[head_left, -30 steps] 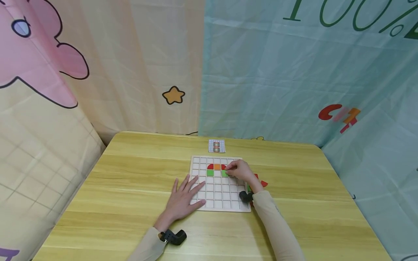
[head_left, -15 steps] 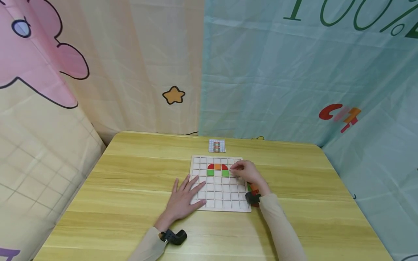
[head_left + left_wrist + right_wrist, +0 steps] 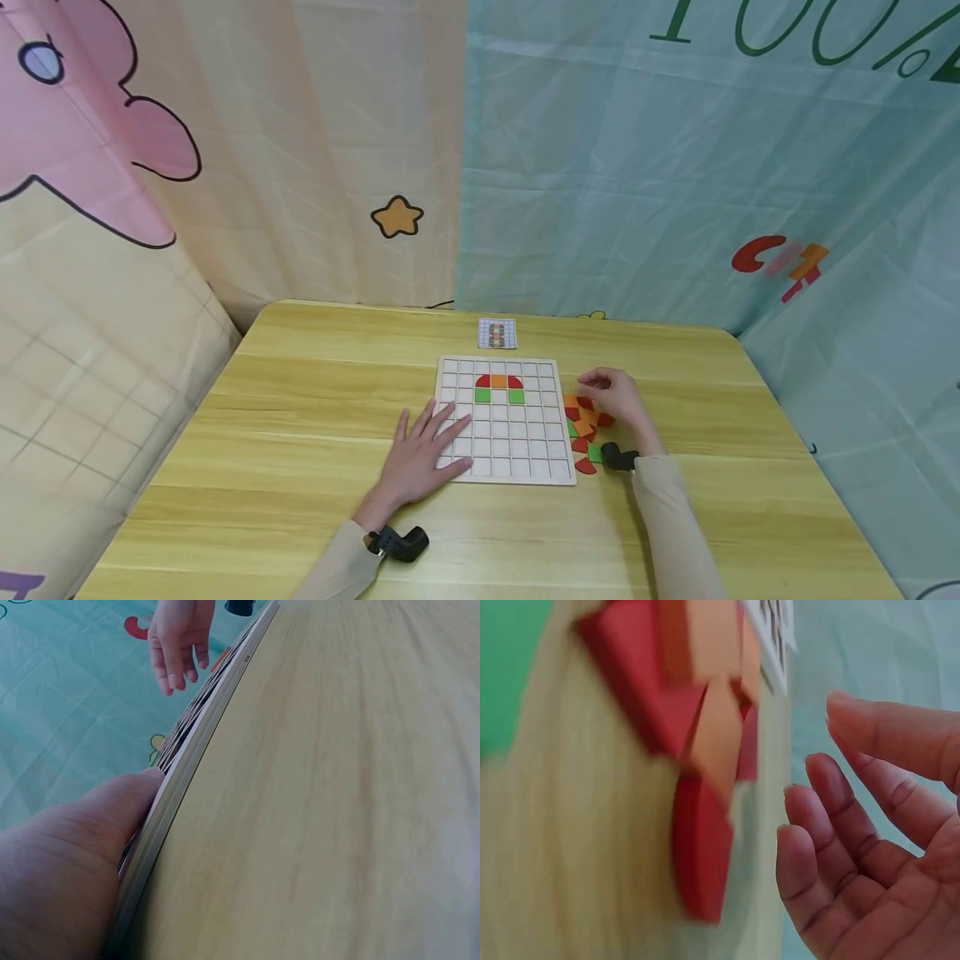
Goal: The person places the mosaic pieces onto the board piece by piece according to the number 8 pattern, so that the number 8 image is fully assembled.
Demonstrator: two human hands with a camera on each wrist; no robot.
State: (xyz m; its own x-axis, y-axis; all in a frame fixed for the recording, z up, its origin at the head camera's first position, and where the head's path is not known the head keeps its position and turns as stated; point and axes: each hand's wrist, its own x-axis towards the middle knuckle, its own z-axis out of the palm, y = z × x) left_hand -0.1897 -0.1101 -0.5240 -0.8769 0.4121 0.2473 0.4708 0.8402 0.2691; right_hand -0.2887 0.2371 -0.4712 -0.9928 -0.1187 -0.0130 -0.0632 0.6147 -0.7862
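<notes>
My left hand (image 3: 417, 460) lies with spread fingers on the left edge of a white gridded board (image 3: 540, 450); in the left wrist view its thumb (image 3: 112, 810) rests along the board's edge. Near the board's top sit two red quarter-round tiles with an orange square tile (image 3: 498, 382) between them, and a green square tile (image 3: 483, 396) under each red one. My right hand (image 3: 613, 395) hovers over a pile of loose tiles (image 3: 583, 432) right of the board. The right wrist view shows its fingers loosely bent, holding nothing, beside a red tile (image 3: 701, 851).
A small card (image 3: 497, 333) with a printed grid pattern lies behind the board. The wooden table (image 3: 300, 400) reaches back to printed curtains (image 3: 600, 183). Another green tile (image 3: 595, 452) lies at the pile's near end, by the right wrist camera.
My right hand has left the green tile on the board and moved right, over the loose pile, which now shows. The left hand has stayed in place.
</notes>
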